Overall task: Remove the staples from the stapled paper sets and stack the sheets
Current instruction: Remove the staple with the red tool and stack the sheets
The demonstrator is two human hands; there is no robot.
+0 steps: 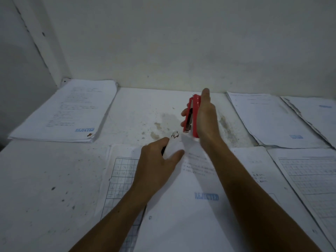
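From the head view, the left hand (158, 160) pinches the lifted top corner of the stapled paper set (181, 206) lying on the desk (45, 179) before the person. The right hand (203, 117) grips a red stapler (192, 115) just above that corner. Further paper stacks lie far left (67, 110) and right (269, 120).

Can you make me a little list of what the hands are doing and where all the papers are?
left hand: pinches the lifted corner of the paper set in front
right hand: holds the red stapler upright, its end near that corner
corner: torn, with small dark marks; staple too small to tell
far-left stack: thick pile, blue REJECTED stamp
far-right papers: overlapping sets by the wall
near-right sheet: printed grid
table: white, stained and speckled
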